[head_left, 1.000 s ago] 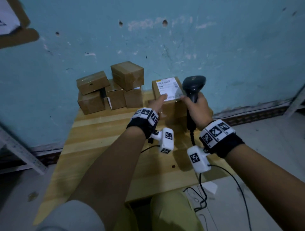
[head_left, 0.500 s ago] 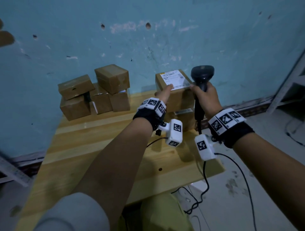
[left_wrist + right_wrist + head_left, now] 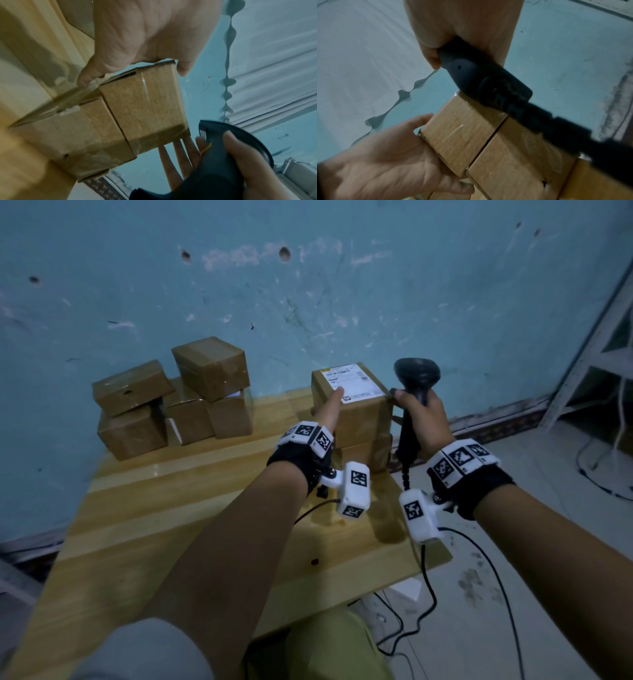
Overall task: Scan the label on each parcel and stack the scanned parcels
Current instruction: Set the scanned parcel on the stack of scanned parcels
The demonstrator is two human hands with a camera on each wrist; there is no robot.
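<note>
Hands sit either side of a brown cardboard parcel with a white printed label (image 3: 352, 402) on its top face. The left hand (image 3: 327, 412) grips that parcel's near left corner, thumb on one side face and the other fingers on the top, one fingertip reaching the white label (image 3: 354, 383). The right hand (image 3: 423, 419) is closed around the handle of a black handheld barcode scanner (image 3: 416, 374), held upright just to the right of the parcel, thumb over the handle; in the left wrist view three of its fingers stretch out straight behind the parcel's right side. The labelled parcel rests squarely on a second brown cardboard parcel (image 3: 364, 455), so this stack counts two, standing on the pale wooden desk (image 3: 178, 508) near its far right edge, close to the scuffed blue wall (image 3: 308, 296). A coiled black cable (image 3: 428, 577) runs from the scanner's handle down past the desk edge to the floor. Well apart, at the far left of the desk, is a loose pile of five plain brown taped cardboard parcels (image 3: 174, 398): three at desk level and two on top of them, the upper ones sitting askew. One scanner and seven parcels in all are visible.
</note>
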